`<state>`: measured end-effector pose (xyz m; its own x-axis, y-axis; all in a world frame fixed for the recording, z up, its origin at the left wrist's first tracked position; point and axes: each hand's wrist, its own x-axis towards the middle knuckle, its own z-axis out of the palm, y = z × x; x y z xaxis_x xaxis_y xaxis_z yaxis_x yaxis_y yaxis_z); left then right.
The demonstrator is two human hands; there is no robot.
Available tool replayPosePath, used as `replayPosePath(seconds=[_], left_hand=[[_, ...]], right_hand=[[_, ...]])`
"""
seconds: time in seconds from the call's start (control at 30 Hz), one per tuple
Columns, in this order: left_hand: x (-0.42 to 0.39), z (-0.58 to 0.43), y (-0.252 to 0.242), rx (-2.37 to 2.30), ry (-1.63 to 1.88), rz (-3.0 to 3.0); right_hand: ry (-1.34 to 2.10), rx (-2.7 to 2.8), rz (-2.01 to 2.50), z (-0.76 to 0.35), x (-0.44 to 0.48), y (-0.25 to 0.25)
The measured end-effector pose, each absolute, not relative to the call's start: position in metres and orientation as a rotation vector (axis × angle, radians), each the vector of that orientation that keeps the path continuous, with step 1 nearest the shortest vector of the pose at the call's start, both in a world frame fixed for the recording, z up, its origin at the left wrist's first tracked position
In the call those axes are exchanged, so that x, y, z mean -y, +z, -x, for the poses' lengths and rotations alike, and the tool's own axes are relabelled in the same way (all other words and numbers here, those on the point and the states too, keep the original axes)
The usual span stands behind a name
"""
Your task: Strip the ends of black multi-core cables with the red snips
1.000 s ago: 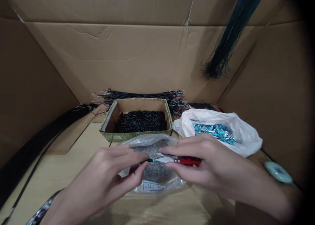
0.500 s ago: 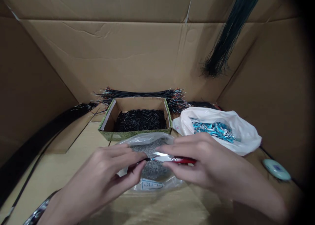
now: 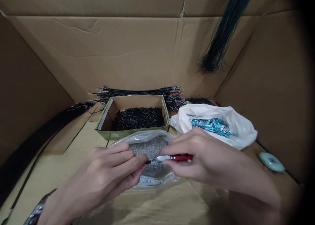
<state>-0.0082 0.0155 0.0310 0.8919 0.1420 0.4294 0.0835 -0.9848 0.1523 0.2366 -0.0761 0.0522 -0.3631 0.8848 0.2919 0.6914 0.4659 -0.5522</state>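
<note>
Left hand point(image 3: 105, 170) and right hand point(image 3: 204, 162) shown working directly above the clear plastic bag point(image 3: 163, 176), which is the reference point for all positions here. The left thumb and fingers are closed in a pinch on a thin black wire point(image 3: 148, 162), which ends in a teal sleeve point(image 3: 156, 162). The right hand is closed around red-handled snips point(image 3: 180, 157), their metal blades point(image 3: 162, 158) touching or just beside the teal sleeve; whether the blades are open or shut cannot be told. Inside the bag lie fine grey pieces point(image 3: 149, 149), and a handwritten label point(image 3: 150, 182) sits on its near side. Just beyond the bag stands a green-rimmed cardboard box point(image 3: 133, 134) of short black tubes point(image 3: 137, 119). To the far right of the bag, a white plastic bag point(image 3: 242, 133) holds teal-and-silver pieces point(image 3: 210, 124). Farther on, a bundle of multicoloured-tipped black wires point(image 3: 137, 92) lies behind the box, and a dark wire bundle point(image 3: 221, 37) hangs against the cardboard wall point(image 3: 98, 44).
</note>
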Motion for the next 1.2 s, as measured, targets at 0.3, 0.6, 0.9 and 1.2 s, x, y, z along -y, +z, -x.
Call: replayPosePath(seconds=[0.3, 0.6, 0.9, 1.2], left_hand=[[-0.017, 0.007, 0.034, -0.239, 0.816, -2.763], [-0.008, 0.008, 0.046, -0.32, 0.67, -2.39], [0.0, 0.009, 0.047, -0.209, 0.487, -2.2], [0.009, 0.007, 0.047, -0.46, 0.819, -2.203]], right_hand=[[0.673, 1.894, 1.165, -0.254, 0.072, 0.06], [0.59, 1.875, 0.91, -0.227, 0.071, 0.049], [0.74, 1.842, 0.655, -0.221, 0.065, 0.035], [0.309, 1.557, 0.799, -0.188, 0.07, 0.046]])
